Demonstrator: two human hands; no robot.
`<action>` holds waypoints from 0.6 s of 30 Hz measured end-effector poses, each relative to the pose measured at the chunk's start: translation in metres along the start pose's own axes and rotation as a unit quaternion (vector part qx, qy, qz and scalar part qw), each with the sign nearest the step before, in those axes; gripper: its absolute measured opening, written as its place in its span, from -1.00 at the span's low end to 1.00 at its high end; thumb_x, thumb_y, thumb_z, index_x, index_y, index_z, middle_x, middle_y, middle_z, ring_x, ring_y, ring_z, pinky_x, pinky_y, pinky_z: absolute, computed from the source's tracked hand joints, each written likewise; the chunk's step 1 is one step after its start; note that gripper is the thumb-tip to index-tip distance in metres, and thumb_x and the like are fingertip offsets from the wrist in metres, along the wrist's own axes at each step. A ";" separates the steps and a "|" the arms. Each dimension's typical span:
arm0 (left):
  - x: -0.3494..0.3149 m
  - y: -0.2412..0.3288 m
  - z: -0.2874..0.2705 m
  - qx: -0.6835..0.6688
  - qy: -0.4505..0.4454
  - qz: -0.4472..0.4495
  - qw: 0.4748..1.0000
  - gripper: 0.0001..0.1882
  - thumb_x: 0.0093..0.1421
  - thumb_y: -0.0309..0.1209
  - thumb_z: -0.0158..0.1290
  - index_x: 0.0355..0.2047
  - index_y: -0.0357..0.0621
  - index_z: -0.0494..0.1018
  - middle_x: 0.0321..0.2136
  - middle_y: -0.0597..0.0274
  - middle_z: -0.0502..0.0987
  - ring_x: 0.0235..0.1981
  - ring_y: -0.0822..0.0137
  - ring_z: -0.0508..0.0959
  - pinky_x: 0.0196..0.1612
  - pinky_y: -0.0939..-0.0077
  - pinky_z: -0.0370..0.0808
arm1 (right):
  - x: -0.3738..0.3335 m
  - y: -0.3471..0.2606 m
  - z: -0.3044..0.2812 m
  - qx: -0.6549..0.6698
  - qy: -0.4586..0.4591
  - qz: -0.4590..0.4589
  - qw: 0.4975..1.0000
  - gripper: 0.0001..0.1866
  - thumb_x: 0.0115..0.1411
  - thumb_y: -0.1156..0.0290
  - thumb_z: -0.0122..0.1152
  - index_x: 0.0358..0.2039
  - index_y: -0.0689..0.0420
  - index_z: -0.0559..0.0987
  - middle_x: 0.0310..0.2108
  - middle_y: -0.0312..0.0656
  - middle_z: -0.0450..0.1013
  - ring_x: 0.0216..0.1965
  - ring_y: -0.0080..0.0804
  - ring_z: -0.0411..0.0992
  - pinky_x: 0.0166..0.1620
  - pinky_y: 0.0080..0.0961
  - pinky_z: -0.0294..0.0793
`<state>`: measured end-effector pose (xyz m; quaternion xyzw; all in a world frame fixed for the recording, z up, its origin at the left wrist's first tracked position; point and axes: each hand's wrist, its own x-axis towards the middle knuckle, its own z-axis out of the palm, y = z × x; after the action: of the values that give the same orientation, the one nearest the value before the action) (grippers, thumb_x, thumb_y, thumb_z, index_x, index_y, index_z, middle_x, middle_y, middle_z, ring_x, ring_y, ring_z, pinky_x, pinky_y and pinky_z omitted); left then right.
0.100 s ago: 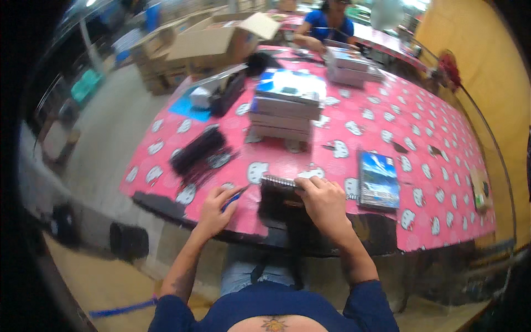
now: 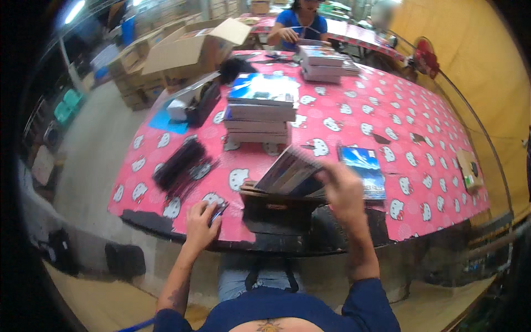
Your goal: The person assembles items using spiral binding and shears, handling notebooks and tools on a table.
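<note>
Tilted notebook (image 2: 289,170), black box (image 2: 276,216) by table edge (image 2: 234,237)

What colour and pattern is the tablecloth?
The tablecloth is pink with white cartoon cat faces, shown best in the head view.

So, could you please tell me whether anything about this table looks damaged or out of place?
Yes, the pink tablecloth looks damaged: its near edge is ragged, baring a dark surface, and dark patches farther back on the right break its printed pattern, probably tears.
</note>
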<state>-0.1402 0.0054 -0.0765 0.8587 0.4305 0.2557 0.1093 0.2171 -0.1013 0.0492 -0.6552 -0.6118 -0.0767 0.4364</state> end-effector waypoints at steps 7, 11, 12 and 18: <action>0.024 0.003 0.011 -0.133 0.081 -0.039 0.987 -0.65 0.21 -0.45 0.14 0.01 -0.25 0.52 0.11 -0.15 0.35 0.09 -0.07 0.44 0.11 0.18 0.43 | -0.020 0.220 -0.078 -0.071 0.125 0.313 0.939 -0.54 0.28 0.16 0.18 0.02 0.27 0.56 -0.16 0.10 0.60 -0.13 -0.08 0.58 -0.05 -0.26 0.50; 0.020 -0.004 0.012 -0.143 0.066 -0.054 0.986 -0.67 0.23 -0.48 0.11 0.00 -0.30 0.50 0.12 -0.16 0.34 0.06 -0.03 0.48 0.03 0.24 0.50 | -0.039 0.224 -0.037 -0.302 -0.033 0.406 0.862 -0.29 0.15 -0.04 0.26 0.18 0.20 0.44 0.11 0.15 0.39 0.16 0.07 0.35 0.15 -0.03 0.36; 0.019 -0.004 0.010 -0.145 0.059 -0.065 0.985 -0.67 0.23 -0.48 0.11 0.00 -0.31 0.50 0.12 -0.17 0.34 0.06 -0.04 0.48 0.03 0.24 0.50 | -0.038 0.217 -0.026 -0.325 -0.010 0.401 0.857 -0.25 0.15 -0.05 0.26 0.22 0.18 0.40 0.17 0.14 0.32 0.23 0.07 0.27 0.17 0.00 0.34; 0.017 0.005 -0.011 -0.142 0.057 -0.089 0.984 -0.63 0.23 -0.49 0.11 0.04 -0.33 0.46 0.10 -0.17 0.35 0.04 -0.01 0.50 0.05 0.24 0.49 | -0.042 0.213 -0.038 -0.307 -0.032 0.425 0.851 -0.18 0.13 -0.10 0.28 0.27 0.16 0.34 0.23 0.14 0.23 0.27 0.09 0.20 0.20 0.00 0.30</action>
<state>-0.1343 0.0159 -0.0591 0.7767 0.4701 0.3523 0.2273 0.4081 -0.1296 -0.0561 -0.9540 -0.2328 -0.0468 0.1828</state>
